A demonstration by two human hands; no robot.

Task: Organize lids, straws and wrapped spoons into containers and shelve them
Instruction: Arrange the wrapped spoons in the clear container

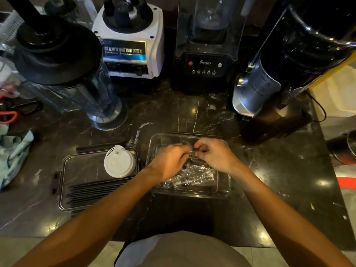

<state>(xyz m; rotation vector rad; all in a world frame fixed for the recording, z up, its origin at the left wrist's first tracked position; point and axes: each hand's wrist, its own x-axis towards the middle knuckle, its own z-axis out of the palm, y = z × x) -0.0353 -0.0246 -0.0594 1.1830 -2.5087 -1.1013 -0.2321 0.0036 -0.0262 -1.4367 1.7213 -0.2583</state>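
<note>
Two clear plastic containers sit on the dark marble counter. The left container (63, 182) holds a stack of white cup lids (119, 162) and several black straws (96, 191). The right container (224, 189) holds wrapped spoons (192, 176) in crinkled clear film. Over that right container, my left hand (169, 160) and my right hand (213, 154) meet, both pinching one thin wrapped spoon (193, 151) between their fingertips. Another wrapped spoon (141, 130) lies on the counter behind the left container, and one black straw (196, 134) lies behind the right one.
A blender jug with a black lid (63, 74) stands at back left, a white blender base (131, 41) and a black blender (206, 45) behind, and a dark machine (285, 70) at right. A teal cloth (13, 155) and red scissors (9, 114) lie at far left.
</note>
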